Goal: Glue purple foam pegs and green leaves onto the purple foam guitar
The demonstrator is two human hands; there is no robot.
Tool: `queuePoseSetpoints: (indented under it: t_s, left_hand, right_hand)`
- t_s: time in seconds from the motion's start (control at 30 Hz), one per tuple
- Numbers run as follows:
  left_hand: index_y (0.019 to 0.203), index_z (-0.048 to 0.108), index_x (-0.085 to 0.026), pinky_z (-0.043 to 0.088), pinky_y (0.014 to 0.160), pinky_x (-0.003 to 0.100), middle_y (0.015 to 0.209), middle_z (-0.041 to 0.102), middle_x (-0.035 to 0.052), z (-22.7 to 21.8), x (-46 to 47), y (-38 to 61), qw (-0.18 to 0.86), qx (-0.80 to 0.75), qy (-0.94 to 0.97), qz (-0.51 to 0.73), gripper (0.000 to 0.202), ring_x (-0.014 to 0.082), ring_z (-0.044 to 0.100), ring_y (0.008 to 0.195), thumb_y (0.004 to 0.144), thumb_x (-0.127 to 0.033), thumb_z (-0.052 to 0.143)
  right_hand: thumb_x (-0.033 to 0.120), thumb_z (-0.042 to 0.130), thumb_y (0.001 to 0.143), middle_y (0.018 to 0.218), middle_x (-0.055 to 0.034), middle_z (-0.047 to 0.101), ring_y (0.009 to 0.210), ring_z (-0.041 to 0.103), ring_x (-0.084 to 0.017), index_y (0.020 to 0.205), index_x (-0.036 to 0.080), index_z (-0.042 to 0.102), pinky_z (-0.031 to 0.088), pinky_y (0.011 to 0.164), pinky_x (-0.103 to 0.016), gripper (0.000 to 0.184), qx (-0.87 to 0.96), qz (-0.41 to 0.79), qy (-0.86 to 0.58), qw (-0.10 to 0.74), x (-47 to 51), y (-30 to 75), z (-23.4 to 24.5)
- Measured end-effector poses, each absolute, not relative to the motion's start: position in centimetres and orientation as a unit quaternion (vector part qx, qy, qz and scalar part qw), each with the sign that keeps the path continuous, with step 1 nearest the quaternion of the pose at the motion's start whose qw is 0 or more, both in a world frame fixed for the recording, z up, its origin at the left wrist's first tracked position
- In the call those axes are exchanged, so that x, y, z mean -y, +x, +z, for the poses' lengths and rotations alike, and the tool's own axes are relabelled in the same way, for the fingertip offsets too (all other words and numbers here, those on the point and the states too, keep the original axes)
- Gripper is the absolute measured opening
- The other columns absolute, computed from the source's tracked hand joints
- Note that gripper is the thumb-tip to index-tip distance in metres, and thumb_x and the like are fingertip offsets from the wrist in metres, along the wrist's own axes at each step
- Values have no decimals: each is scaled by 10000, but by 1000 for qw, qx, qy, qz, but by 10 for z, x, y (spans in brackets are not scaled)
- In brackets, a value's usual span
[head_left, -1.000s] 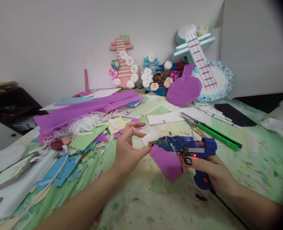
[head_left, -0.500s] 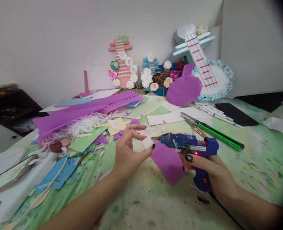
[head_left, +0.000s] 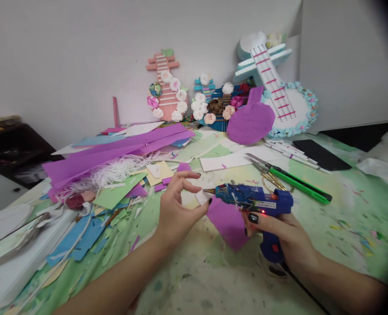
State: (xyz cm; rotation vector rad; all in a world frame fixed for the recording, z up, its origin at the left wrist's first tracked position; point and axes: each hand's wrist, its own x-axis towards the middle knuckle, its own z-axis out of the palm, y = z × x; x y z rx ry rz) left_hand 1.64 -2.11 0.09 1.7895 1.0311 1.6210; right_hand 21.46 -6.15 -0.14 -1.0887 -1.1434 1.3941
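Between the thumb and fingers of my left hand (head_left: pixel 181 205) is a small white piece (head_left: pixel 201 197), held up above the table. My right hand (head_left: pixel 286 234) is wrapped round a blue hot glue gun (head_left: pixel 256 197) with a red light glowing on its side. The nozzle points left and meets the white piece, or hovers just over it. Below the gun lies a purple sheet (head_left: pixel 228 225), partly hidden by gun and hand. Behind the gun are a green utility knife (head_left: pixel 299 184) and gold-handled scissors (head_left: pixel 273 179).
Paper guitars, one of them pink (head_left: pixel 169 96), lean on the wall with a purple guitar shape (head_left: pixel 251 120). Purple strips (head_left: pixel 115 155), white string (head_left: pixel 115 173) and blue scraps (head_left: pixel 89 238) cover the left side. A black phone (head_left: pixel 322 155) lies at the right.
The glue gun has shifted slightly left, its nozzle now further over the white piece. My left hand keeps its pinch almost in place. The whole view has shifted a little.
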Motion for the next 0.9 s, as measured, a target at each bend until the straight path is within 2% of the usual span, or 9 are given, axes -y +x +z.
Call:
queuePoseSetpoints:
  t_s: [0.17,0.43,0.6,0.77,0.9]
  left_hand:
    - [723,517,-184,394,887,363,1058,572,82,0,21,16,256,-390,659,590,243,221,550,1048,630,-78,715]
    - [708,509,-186,395,908,378,1054,567,74,1,21,16,280,-390,640,600,254,224,539,1067,616,-31,688]
    - [712,531,-184,383,950,403,1046,565,70,2,20,15,311,-384,616,613,231,221,536,1068,628,-93,726]
    - [730,570,-182,400,941,389,1049,559,68,3,18,13,373,-368,581,623,204,224,512,1111,639,-122,742]
    - [752,609,-181,429,902,354,1054,563,69,3,17,13,421,-354,557,623,220,219,511,1110,614,-145,776]
  right_hand:
    - [397,749,618,574,-28,629,580,568,-146,561,169,660,469,563,-232,251,470,574,-453,494,62,213,-2]
    - [406,726,612,543,-19,604,545,549,-134,545,175,627,448,535,-229,259,474,538,-473,512,60,213,0]
    - [424,631,705,613,-19,600,515,506,-138,704,188,627,388,458,-248,236,528,428,-526,512,54,223,3]
    - [464,541,762,670,-44,601,565,533,-187,797,201,551,383,516,-290,265,685,115,-612,379,48,266,12]
    - [484,479,779,683,-62,586,545,541,-223,838,213,452,349,487,-300,278,668,-65,-721,175,58,319,13]
